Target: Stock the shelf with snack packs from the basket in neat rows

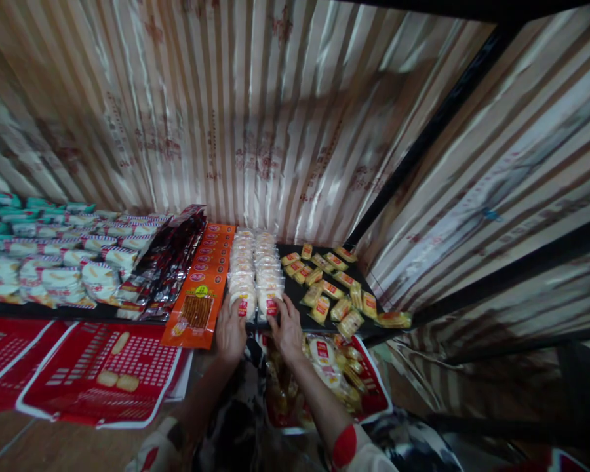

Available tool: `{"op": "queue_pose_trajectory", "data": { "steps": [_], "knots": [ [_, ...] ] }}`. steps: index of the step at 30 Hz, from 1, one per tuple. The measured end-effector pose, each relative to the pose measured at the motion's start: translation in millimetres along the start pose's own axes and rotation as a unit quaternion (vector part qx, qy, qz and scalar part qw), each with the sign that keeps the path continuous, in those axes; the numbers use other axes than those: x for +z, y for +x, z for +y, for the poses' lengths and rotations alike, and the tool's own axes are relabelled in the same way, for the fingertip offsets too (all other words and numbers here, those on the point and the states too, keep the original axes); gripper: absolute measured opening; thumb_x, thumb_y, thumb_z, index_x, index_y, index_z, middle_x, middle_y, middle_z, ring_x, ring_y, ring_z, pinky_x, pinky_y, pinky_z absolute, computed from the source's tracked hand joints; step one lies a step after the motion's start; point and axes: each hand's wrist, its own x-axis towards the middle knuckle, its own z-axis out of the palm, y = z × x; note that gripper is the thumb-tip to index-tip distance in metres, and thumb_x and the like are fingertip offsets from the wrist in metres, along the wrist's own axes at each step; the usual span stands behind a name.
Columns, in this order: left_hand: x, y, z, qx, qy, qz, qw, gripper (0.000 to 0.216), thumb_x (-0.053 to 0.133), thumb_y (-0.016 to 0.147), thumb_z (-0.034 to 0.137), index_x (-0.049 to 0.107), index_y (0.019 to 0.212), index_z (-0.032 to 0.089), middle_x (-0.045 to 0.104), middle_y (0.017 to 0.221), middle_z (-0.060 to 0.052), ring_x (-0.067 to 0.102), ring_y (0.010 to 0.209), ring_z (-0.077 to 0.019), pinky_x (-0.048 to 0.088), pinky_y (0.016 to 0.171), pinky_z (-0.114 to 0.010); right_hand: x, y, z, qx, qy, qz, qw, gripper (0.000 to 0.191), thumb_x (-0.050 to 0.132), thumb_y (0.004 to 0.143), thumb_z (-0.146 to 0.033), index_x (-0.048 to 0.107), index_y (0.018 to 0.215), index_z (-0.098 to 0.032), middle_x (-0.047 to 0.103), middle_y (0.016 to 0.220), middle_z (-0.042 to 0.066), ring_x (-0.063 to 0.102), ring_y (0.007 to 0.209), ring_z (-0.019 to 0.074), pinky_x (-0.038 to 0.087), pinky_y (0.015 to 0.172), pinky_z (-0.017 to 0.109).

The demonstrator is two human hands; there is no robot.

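Head-worn camera looks forward and down, close over the shelf (pixel 39 310).

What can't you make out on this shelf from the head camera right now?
Head view: labels on the white round packets are too small and blurred.
Whether the left hand or right hand grips them: fingers cover the fronts.
Green packets: cut by the left edge.

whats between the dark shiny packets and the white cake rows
A row of orange packets lies between the dark shiny packets and the white cake rows, seen in the head view.
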Motion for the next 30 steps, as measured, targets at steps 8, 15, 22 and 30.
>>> {"op": "queue_pose_trajectory", "data": {
  "steps": [8,15,22,30],
  "knots": [
    [5,7,-2,0.022,0.002,0.0,1.0,0.042,0.044,0.083,0.013,0.046,0.124,0.013,0.037,0.137,-0.016,0.034,0.129,-0.0284,0.034,0.104,-0.044,4,-2,-6,0.01,-0.001,-0.002,1.0,0.042,0.045,0.083,-0.023,0.047,0.125,-0.017,0.04,0.136,0.011,0.042,0.115,0.0246,0.037,0.097,0.04],
    [-8,-10,6,0.055,0.027,0.028,0.998,0.045,0.047,0.084,0.021,0.046,0.129,0.016,0.025,0.142,-0.016,0.025,0.132,-0.0351,0.033,0.102,-0.051,-6,-21,-2,-0.035,0.078,0.073,0.994,0.033,0.041,0.086,-0.022,0.056,0.115,-0.018,0.048,0.131,0.011,0.038,0.122,0.023,0.034,0.1,0.043],
    [-7,-55,36,0.191,-0.063,-0.034,0.979,0.036,0.038,0.084,0.012,0.056,0.115,0.016,0.049,0.122,-0.013,0.048,0.114,-0.0223,0.043,0.096,-0.039,-19,-83,54,0.091,0.112,0.083,0.986,0.025,0.037,0.086,-0.028,0.059,0.093,-0.018,0.063,0.091,0.008,0.057,0.089,0.0187,0.047,0.082,0.033],
    [47,-107,68,0.12,-0.112,-0.287,0.944,0.031,0.037,0.083,0.014,0.062,0.101,0.013,0.05,0.127,-0.017,0.05,0.117,-0.0229,0.044,0.098,-0.039,-49,-96,128,0.327,-0.098,-0.068,0.938,0.036,0.039,0.085,-0.028,0.053,0.116,-0.017,0.056,0.116,0.012,0.052,0.107,0.0231,0.04,0.089,0.033]
  ]
}}
